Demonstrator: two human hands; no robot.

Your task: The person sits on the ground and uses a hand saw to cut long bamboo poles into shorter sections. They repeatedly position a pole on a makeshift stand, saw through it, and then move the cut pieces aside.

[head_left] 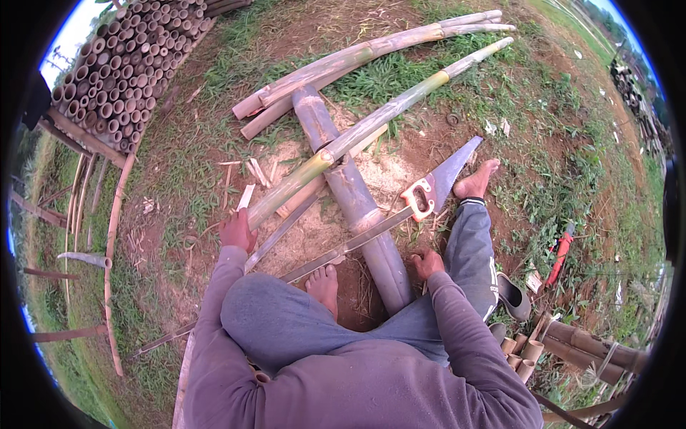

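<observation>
A green and tan bamboo pole lies slantwise across a thick grey bamboo log. My left hand is closed round the pole's near end. Close to the log's right side, my right hand hangs with curled fingers, in front of my right knee; whatever it may hold is hidden. A handsaw with an orange and white handle lies beyond that hand, its blade pointing away toward my right foot. One long thin strip crosses over the log, its far end by the saw handle.
Split bamboo poles rest on the log's far end. Sawdust covers the ground around it. Cut bamboo tubes are stacked at far left. On the right lie a red-handled tool, a dark shoe and short bamboo pieces.
</observation>
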